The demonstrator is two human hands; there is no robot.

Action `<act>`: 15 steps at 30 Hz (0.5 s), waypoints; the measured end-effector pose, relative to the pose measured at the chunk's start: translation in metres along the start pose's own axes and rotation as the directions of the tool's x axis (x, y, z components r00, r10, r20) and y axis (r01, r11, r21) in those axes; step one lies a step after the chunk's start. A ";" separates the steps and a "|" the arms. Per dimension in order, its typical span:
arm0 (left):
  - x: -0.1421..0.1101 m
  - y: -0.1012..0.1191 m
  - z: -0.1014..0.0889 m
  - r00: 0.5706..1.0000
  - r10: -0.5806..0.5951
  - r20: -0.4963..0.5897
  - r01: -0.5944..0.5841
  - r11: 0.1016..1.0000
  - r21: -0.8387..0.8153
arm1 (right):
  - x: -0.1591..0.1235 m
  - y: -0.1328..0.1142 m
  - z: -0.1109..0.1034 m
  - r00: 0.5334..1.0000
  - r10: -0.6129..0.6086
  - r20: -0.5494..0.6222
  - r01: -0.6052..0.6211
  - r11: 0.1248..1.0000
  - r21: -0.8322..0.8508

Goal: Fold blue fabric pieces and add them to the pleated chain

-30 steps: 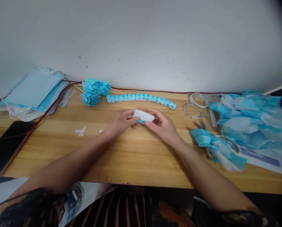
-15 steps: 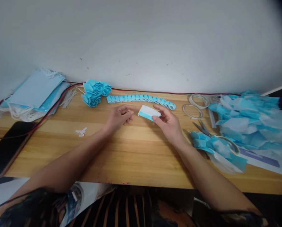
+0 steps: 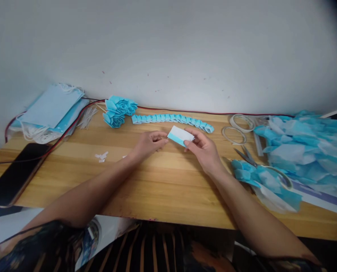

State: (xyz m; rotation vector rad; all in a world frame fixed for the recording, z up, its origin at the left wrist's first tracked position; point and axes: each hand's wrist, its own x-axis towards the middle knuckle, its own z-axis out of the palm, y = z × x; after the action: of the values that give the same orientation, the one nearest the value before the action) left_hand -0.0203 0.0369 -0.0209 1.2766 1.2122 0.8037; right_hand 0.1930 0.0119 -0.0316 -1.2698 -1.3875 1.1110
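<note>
My right hand point(image 3: 203, 149) pinches a small folded piece of white and light-blue fabric point(image 3: 181, 134) at its right end, thumb in front and fingers behind. The white part faces up, with a blue band along its near edge. My left hand point(image 3: 152, 143) is closed in a pinch right at the piece's left corner; whether it grips the corner or something small is too fine to make out. Just behind the hands lies a curved chain of folded light-blue fabric loops point(image 3: 172, 118). Small white strips point(image 3: 101, 156) rest on the wooden table point(image 3: 162, 189) left of my left forearm.
Blue fabric roses point(image 3: 119, 109) and a stack of face masks point(image 3: 51, 107) lie back left, a phone point(image 3: 18, 170) in front of them. On the right are tape rolls point(image 3: 234, 135), scissors point(image 3: 249, 156) and a heap of blue and white fabric pieces point(image 3: 306, 147). A cable point(image 3: 185, 111) runs along the wall.
My left hand came off the folded piece, then moved back to its left corner. The piece shifted right in my right hand and tilted, showing more of its blue band. The view turned slightly left.
</note>
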 end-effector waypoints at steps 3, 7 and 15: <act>-0.001 0.003 0.001 1.000 0.017 0.007 -0.017 1.000 -0.007 | 0.000 0.001 0.001 1.000 0.009 -0.001 -0.009 1.000 0.009; 0.000 -0.001 0.001 0.998 0.063 0.017 -0.064 0.998 0.020 | 0.001 0.003 0.001 1.000 0.028 0.002 -0.028 0.999 0.026; 0.006 -0.011 -0.005 0.962 0.269 -0.048 -0.256 0.950 0.181 | 0.001 0.003 0.001 1.000 0.022 -0.005 -0.022 0.999 0.029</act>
State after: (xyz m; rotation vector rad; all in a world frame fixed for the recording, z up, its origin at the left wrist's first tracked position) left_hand -0.0260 0.0415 -0.0325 1.5870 1.2045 0.9591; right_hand 0.1926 0.0128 -0.0342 -1.2690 -1.3518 1.1379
